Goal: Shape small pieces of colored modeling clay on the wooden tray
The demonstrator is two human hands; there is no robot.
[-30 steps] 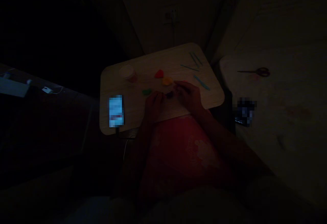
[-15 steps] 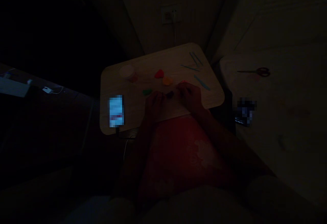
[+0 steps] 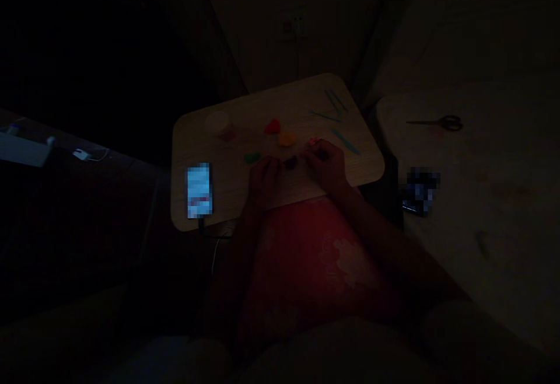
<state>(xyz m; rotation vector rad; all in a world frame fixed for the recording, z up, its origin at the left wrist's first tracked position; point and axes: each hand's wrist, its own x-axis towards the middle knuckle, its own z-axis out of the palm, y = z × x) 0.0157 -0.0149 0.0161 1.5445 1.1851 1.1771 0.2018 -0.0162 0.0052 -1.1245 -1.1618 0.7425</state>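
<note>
Between my two hands on the small wooden table [image 3: 196, 139] lies a dark lump [image 3: 290, 163], which looks like modelling clay. My left hand [image 3: 263, 178] is at its left side, fingers bent and pressed together, fingertips close to the lump. To its right is my right hand [image 3: 327, 167], thumb and fingers drawn into a pinch. What either hand holds, if anything, is too dark to make out. A pink-red piece [image 3: 314, 140] shows just behind my right fingers. Beyond the hands sit an orange lump [image 3: 287, 139], a red lump [image 3: 272, 126] and a green lump [image 3: 252, 157].
Several thin blue-green tools [image 3: 345, 141] lie at the table's right. A pale round tub [image 3: 217, 121] stands at the back left, a lit phone [image 3: 199, 191] at the front left. Scissors [image 3: 450, 122] rest on a pale surface to the right. The room is very dark.
The room looks a little dimmer. My right fingers have shifted slightly, and more of the pink-red piece behind them shows. My left hand has hardly moved.
</note>
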